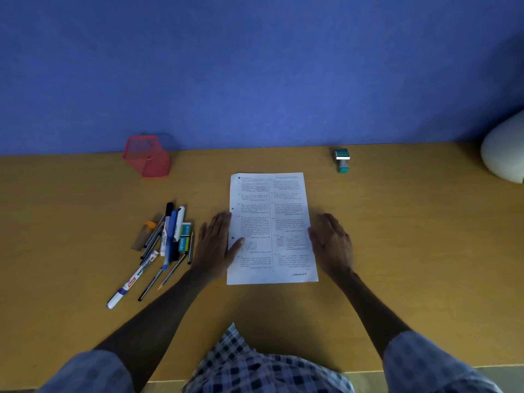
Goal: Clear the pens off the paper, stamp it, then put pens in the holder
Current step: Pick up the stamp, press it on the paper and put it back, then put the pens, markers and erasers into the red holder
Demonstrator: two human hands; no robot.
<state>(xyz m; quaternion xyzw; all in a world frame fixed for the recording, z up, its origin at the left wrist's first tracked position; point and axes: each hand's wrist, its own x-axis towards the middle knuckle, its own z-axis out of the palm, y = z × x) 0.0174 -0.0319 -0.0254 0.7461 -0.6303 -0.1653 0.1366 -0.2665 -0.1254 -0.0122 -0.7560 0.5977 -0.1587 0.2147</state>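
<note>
Wooden desk [397, 236], paper [270, 228] between flat left hand [215, 242] and right hand [331, 242].

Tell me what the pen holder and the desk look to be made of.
Pen holder: red wire mesh, probably metal; you can see through its walls. Desk: smooth matte yellow-brown top, likely laminate or painted board; no grain is visible.

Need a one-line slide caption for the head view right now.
Both hands flat at the paper's edges; pens piled left, stamp and red holder behind.
</note>
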